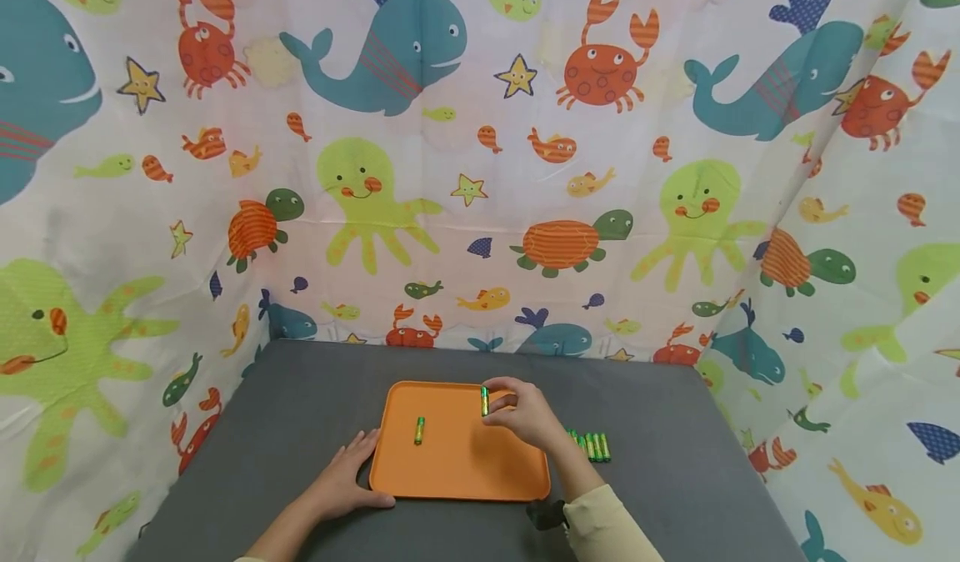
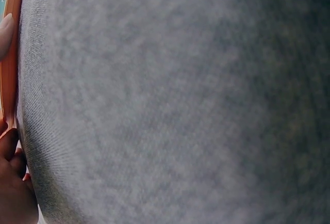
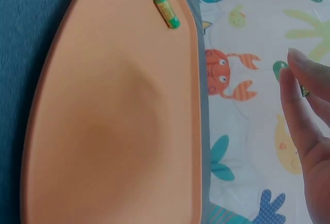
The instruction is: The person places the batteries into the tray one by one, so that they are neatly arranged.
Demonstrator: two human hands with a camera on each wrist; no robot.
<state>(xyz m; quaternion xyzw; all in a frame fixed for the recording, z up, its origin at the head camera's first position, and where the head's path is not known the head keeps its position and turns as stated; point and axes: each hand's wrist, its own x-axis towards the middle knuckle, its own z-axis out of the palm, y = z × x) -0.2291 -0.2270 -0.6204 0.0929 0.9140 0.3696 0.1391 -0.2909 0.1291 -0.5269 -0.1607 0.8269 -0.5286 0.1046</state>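
An orange tray (image 1: 457, 470) lies on the grey table, with one green-and-gold battery (image 1: 419, 430) on its left part. My right hand (image 1: 521, 416) pinches another green battery (image 1: 484, 401) upright between thumb and fingers, above the tray's back right area. In the right wrist view my right hand (image 3: 314, 115) mostly hides the held battery, while the battery on the tray (image 3: 166, 11) shows plainly. At the tray's front left corner rests my left hand (image 1: 345, 479), fingers along the left side and thumb at the front edge. The left wrist view catches its thumb (image 2: 5, 35) against the orange rim.
Several green batteries (image 1: 594, 447) stand in a row on the table right of the tray, partly behind my right forearm. A dark object (image 1: 546, 514) sits by the right cuff. A curtain (image 1: 465, 295) printed with sea animals encloses the table's back and sides.
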